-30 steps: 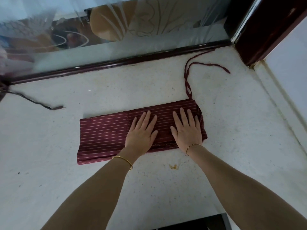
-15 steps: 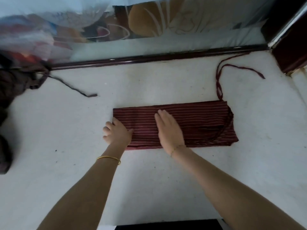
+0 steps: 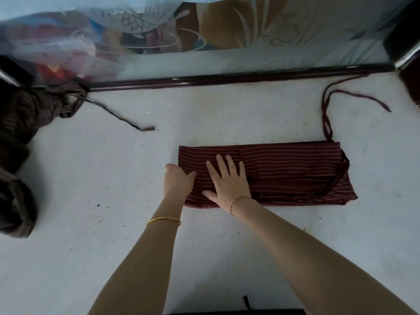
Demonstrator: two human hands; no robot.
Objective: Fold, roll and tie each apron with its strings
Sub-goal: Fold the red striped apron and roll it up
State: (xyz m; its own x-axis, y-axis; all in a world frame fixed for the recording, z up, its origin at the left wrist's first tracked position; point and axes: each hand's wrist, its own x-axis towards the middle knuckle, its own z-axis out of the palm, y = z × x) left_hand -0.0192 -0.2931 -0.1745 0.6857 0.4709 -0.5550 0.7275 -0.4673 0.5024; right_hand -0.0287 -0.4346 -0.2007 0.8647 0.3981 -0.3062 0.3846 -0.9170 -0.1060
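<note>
Apron point(image 3: 284, 169) lies long-axis left-right, strings point(image 3: 327, 114) at right; left hand point(image 3: 178, 181) pinches its left end, right hand point(image 3: 227, 183) flat on it.

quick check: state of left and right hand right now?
Left hand: grips the left end of the striped apron.
Right hand: open, pressing flat on the striped apron.

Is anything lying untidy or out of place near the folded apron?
Slightly: the strings of the folded apron trail loose toward the door rail, and a dark heap at far left sends a stray string over the floor.
</note>
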